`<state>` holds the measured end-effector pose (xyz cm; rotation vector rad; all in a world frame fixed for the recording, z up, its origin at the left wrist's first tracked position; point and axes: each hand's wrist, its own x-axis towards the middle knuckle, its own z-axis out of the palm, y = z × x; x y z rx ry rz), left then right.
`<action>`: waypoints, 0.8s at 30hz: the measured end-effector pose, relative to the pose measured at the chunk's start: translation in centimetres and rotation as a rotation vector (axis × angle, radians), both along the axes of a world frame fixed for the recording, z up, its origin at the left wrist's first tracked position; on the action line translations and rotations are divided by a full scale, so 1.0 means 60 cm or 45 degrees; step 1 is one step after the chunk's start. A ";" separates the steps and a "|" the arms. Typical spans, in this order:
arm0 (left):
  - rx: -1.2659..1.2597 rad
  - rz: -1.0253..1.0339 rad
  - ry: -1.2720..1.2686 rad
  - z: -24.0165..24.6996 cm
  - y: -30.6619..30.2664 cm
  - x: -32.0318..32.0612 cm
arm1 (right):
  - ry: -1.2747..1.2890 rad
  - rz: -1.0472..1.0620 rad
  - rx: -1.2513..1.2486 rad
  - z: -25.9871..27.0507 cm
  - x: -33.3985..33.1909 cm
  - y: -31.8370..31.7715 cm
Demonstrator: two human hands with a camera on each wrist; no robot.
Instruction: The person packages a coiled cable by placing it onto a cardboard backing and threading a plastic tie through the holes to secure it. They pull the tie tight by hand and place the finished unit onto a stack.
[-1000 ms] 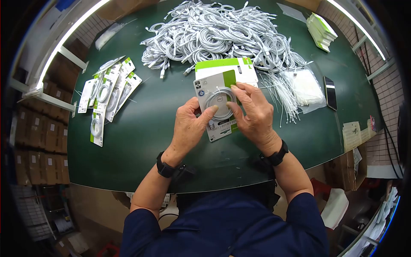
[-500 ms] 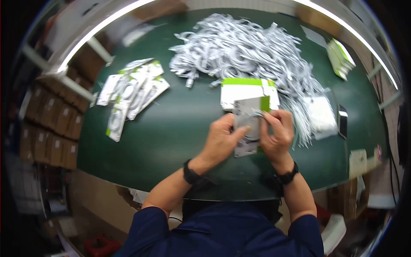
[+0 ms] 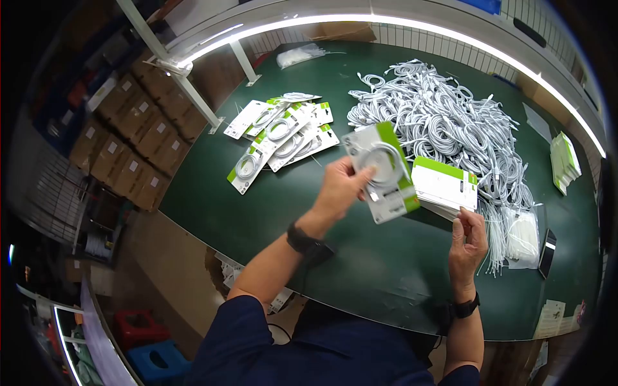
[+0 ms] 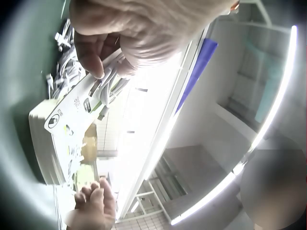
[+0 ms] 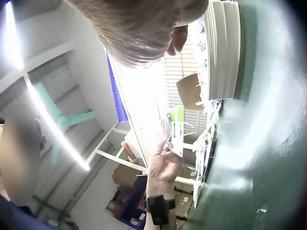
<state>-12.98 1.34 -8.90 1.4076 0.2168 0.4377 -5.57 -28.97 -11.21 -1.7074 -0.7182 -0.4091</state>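
In the head view, the left hand (image 3: pixel 341 188) pinches a white and green card (image 3: pixel 391 204) with a coiled white cable (image 3: pixel 397 168) on its front, thumb over the coil. The left wrist view shows this hand (image 4: pixel 144 38) gripping the same card (image 4: pixel 72 108) above the card stack. To the right, the right hand (image 3: pixel 468 252) is at the lower edge of a stack of white and green cards (image 3: pixel 443 183), fingers bent. Whether it touches the stack is unclear. In the right wrist view the stack (image 5: pixel 223 52) stands beside the right hand (image 5: pixel 144 28).
A large heap of white cables (image 3: pixel 444 116) lies behind the stack. Carded cables (image 3: pixel 283 138) lie in a pile at left. White ties (image 3: pixel 494 241), a plastic bag (image 3: pixel 521 235) and a phone (image 3: pixel 547 254) are at right, with more folded cards (image 3: pixel 564 162) behind.
The right hand has let go of the carded cable and moved right to the stack. The left hand now holds the card alone. The head view has turned toward the left.
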 end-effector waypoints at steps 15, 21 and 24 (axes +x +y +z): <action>-0.613 0.386 0.075 -0.024 0.302 -0.005 | -0.078 0.229 -0.284 0.010 -0.012 0.021; -0.344 -0.062 0.186 -0.048 0.207 0.024 | -0.042 0.267 -0.324 0.005 -0.010 0.025; -0.134 -0.129 0.234 -0.040 0.171 0.060 | -0.092 0.236 -0.337 0.012 -0.008 0.024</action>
